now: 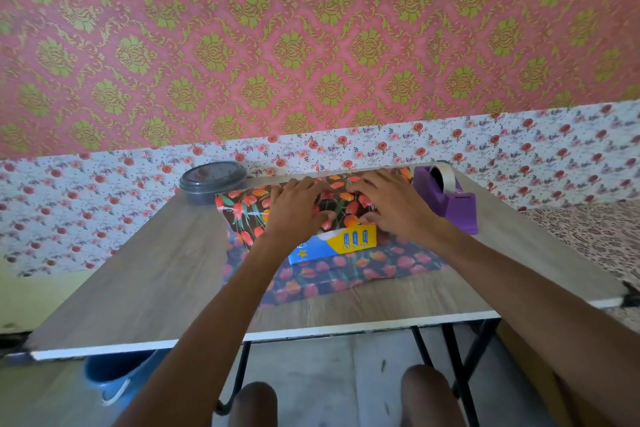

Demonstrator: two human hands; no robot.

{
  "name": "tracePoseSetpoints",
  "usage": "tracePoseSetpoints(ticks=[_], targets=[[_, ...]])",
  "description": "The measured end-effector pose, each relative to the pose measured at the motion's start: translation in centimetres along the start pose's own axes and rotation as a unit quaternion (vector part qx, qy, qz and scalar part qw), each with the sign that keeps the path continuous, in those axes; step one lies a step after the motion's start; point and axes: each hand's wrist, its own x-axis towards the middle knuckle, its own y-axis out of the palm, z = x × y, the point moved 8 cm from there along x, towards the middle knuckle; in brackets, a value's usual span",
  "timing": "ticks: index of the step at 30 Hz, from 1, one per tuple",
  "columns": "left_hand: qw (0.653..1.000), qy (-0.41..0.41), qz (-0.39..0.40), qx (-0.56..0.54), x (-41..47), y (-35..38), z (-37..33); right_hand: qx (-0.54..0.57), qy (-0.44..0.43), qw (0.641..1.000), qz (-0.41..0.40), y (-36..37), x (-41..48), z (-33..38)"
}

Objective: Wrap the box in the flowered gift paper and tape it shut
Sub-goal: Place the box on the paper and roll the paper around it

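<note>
1. A blue and yellow cardboard box [349, 243] lies mid-bench on a sheet of dark gift paper printed with red and orange tulips [346, 274]. The sheet's far part is folded over the box top. The box's near end shows bare.
2. The left grip [298, 204] and right grip [388, 204] both lie on the folded flap, fingers spread and pressing, thumbs at its near edge. Neither is curled round anything.
3. Risk: the purple plastic tape dispenser [450, 204] stands just beside the right grip. Lifting that grip for tape leaves only 1 pressing, and the flap could spring back.
4. Risk: uneven pressing could slide the box on the paper and skew the wrap.
5. Risk: the near flap, flat on the grey wood-grain bench [138, 270], could crease or tear if pulled up carelessly.
</note>
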Motion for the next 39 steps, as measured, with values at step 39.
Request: tracePoseSetpoints(ticks=[39], targets=[[0.997,-0.043,0.056,0.041,2.9,3.2,-3.8,0.391,0.544,0.742,0.013,3.7,-12.7,-18.9]])
